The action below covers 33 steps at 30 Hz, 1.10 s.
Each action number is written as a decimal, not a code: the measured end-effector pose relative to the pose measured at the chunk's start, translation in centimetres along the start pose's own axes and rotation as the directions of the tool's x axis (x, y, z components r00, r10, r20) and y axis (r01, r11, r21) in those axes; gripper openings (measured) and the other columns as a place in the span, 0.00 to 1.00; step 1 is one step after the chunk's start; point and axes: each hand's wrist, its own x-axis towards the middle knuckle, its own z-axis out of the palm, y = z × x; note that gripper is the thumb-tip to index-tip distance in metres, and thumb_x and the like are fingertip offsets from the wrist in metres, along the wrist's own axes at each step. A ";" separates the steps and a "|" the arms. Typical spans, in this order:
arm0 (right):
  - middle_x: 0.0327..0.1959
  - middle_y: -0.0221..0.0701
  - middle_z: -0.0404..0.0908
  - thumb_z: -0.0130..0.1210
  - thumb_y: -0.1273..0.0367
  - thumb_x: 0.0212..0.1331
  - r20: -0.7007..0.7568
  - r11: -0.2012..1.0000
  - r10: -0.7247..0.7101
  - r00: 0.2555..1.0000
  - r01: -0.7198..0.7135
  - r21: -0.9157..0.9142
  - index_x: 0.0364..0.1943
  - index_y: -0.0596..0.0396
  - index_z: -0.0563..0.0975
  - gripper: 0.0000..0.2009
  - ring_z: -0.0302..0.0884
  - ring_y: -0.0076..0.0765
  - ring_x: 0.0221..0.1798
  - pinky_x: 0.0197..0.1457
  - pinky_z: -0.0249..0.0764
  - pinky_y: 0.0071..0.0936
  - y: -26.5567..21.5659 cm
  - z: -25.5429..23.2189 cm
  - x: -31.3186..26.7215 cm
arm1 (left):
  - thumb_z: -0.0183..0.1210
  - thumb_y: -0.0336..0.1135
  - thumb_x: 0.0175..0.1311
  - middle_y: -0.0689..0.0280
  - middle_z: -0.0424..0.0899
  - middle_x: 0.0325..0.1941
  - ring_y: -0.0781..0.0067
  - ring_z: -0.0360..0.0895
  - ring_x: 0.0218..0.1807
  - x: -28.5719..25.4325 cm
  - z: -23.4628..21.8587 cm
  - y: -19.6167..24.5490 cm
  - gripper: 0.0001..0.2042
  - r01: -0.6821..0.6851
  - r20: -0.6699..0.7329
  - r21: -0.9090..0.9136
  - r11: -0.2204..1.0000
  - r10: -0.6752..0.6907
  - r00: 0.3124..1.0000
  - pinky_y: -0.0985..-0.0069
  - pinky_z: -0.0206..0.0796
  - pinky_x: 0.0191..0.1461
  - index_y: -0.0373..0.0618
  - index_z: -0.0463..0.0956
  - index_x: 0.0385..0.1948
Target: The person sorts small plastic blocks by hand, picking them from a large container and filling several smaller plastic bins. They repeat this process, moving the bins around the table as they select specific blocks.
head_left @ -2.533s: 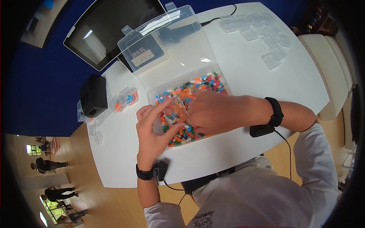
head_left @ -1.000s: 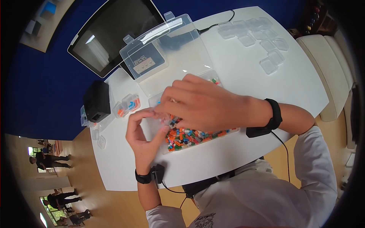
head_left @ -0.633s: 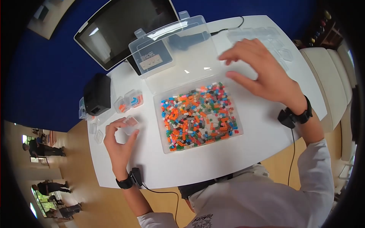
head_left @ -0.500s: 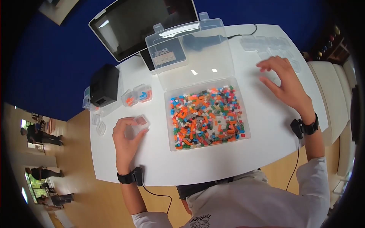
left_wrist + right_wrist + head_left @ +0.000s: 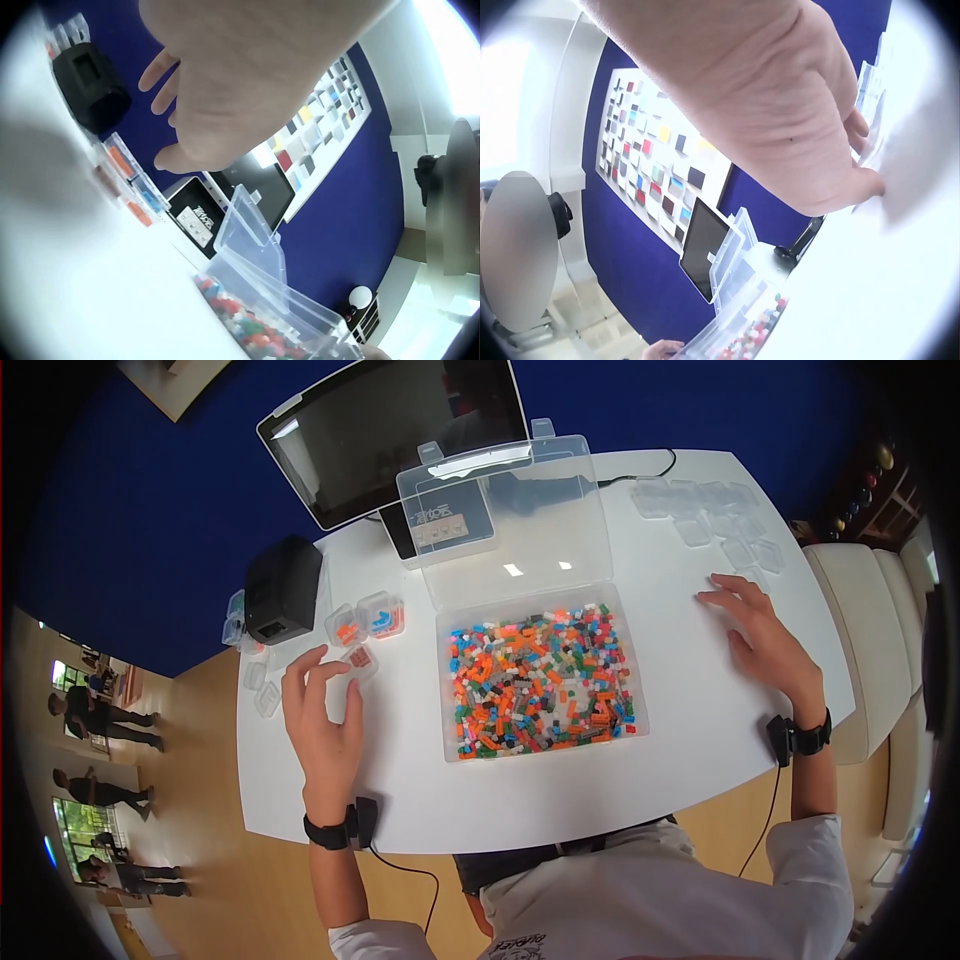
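In the head view my left hand [image 5: 325,725] is raised over the table's left side, fingers loosely spread and holding nothing. Just beyond its fingertips stands a small clear box [image 5: 361,660] with reddish-brown bricks inside. Two similar little boxes are right behind it, one with orange bricks [image 5: 346,628], the other with blue and orange pieces [image 5: 383,617]. My right hand [image 5: 768,642] hovers at the right, fingers relaxed, near several clear empty-looking cases [image 5: 738,550]. Between the hands sits a large open plastic box [image 5: 640,695] full of mixed small bricks [image 5: 540,680].
The big box's clear lid [image 5: 520,540] stands raised at the back, before a dark monitor [image 5: 400,445]. A black device [image 5: 283,590] is at the left, with more small cases [image 5: 266,698] by it. A cable [image 5: 640,465] runs along the back edge.
My left hand has carried the small box from over the bricks to the left, set it on the table and released it. My right hand has left the bricks and moved right.
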 end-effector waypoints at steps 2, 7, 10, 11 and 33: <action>0.83 0.39 0.75 0.57 0.90 0.62 -0.010 0.999 -0.033 0.999 0.032 -0.013 0.73 0.49 0.81 0.34 0.73 0.59 0.82 0.82 0.77 0.48 0.2 -0.2 0.1 | 0.75 0.20 0.64 0.54 0.89 0.65 0.47 0.86 0.67 0.1 -0.5 1.8 0.17 -0.035 0.074 -0.134 0.990 0.045 0.996 0.56 0.74 0.75 0.43 0.85 0.53; 0.69 0.40 0.85 0.60 0.89 0.62 0.092 0.992 0.130 0.987 -0.129 -0.018 0.68 0.52 0.83 0.29 0.83 0.59 0.71 0.77 0.80 0.48 -1.2 -1.3 0.9 | 0.77 0.22 0.64 0.58 0.92 0.62 0.52 0.87 0.66 1.9 -0.9 8.4 0.19 -0.138 0.304 -0.461 0.877 0.302 0.903 0.59 0.73 0.76 0.43 0.86 0.57; 0.61 0.41 0.88 0.62 0.88 0.63 -0.140 0.994 -0.112 0.984 0.113 -0.001 0.65 0.54 0.83 0.26 0.85 0.58 0.66 0.74 0.82 0.47 -3.1 -2.0 0.3 | 0.77 0.23 0.65 0.59 0.91 0.64 0.55 0.87 0.67 3.3 0.3 10.2 0.20 -0.115 0.289 -0.599 0.792 0.348 0.892 0.60 0.73 0.77 0.44 0.86 0.59; 0.63 0.41 0.87 0.64 0.86 0.62 -0.126 0.993 -0.117 0.985 0.115 -0.018 0.65 0.54 0.83 0.26 0.84 0.58 0.68 0.76 0.80 0.48 -3.3 -2.4 0.0 | 0.77 0.23 0.67 0.59 0.91 0.64 0.56 0.87 0.68 3.9 0.9 10.2 0.20 -0.107 0.288 -0.630 0.769 0.359 0.888 0.60 0.72 0.77 0.44 0.86 0.59; 0.70 0.46 0.78 0.75 0.70 0.68 -0.460 0.938 0.159 0.874 -0.279 -0.206 0.73 0.54 0.77 0.30 0.72 0.58 0.73 0.79 0.74 0.52 5.2 2.6 -5.1 | 0.66 0.12 0.71 0.62 0.89 0.45 0.71 0.85 0.50 1.3 8.5 4.6 0.07 -0.008 0.005 -0.853 0.521 0.025 1.000 0.72 0.76 0.63 0.37 0.84 0.41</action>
